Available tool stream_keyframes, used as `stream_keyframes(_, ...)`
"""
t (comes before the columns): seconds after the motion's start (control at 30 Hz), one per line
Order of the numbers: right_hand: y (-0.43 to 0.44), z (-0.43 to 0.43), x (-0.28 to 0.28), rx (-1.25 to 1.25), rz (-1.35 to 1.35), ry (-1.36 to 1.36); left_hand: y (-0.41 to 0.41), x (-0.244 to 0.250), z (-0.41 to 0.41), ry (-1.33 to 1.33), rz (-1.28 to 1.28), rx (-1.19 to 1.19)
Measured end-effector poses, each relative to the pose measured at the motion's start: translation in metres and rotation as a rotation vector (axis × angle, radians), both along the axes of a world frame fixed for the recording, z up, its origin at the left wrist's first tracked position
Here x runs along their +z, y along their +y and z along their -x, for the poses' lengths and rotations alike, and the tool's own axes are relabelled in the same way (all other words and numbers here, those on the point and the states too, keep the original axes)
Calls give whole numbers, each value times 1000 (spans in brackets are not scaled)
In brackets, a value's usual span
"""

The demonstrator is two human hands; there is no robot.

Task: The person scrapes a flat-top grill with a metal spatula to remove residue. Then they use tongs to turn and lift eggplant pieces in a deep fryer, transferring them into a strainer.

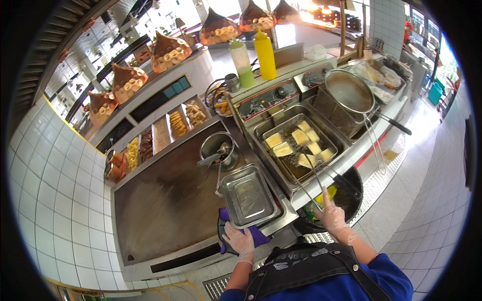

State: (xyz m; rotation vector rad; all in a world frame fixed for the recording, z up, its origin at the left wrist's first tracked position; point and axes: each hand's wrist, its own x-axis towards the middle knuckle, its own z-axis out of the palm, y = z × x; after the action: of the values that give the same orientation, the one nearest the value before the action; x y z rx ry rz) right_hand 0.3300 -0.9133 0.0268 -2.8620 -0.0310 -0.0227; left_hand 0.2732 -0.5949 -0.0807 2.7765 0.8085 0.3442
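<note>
My right hand (333,218), in a clear plastic glove, holds long thin metal tongs (316,176). Their arms are spread and reach over the front of a deep fryer (340,150). Several flat yellow food slices (300,137) float in the oil inside a wire fry basket (290,171); one tong arm overlaps the nearest slice. My left hand (240,239), gloved likewise, grips a purple cloth (260,236) at the near edge of a rectangular stainless-steel tray (246,199). Only some residue shows in that tray. The cloth partly lies beneath the tray's rim.
A flat griddle (162,210) lies left, with a steel pot (228,161) holding utensils. Filled food trays (177,123) line its back. A handled strainer (350,92) rests over the second fryer. Squeeze bottles (265,56) stand behind; a black bin (356,188) is below.
</note>
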Motion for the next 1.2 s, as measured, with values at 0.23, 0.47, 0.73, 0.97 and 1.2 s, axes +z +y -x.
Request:
stream_keyframes(0.23, -5, -1, 12, -28, -19, 172, -1, 4, -1, 24, 10, -1)
stream_keyframes(0.47, -1, -2, 22, -41, -24, 224, -4, 11, -3, 27, 44, 11)
stream_keyframes(0.73, -6, -1, 15, 7, -15, 90, -3, 3, -3, 45, 0, 9)
stream_keyframes(0.97, -5, -1, 18, 15, -17, 88, -3, 4, -2, 49, -7, 5)
stream_keyframes(1.2, -5, 0, 21, 26, -4, 70, -4, 6, -2, 55, 10, 8)
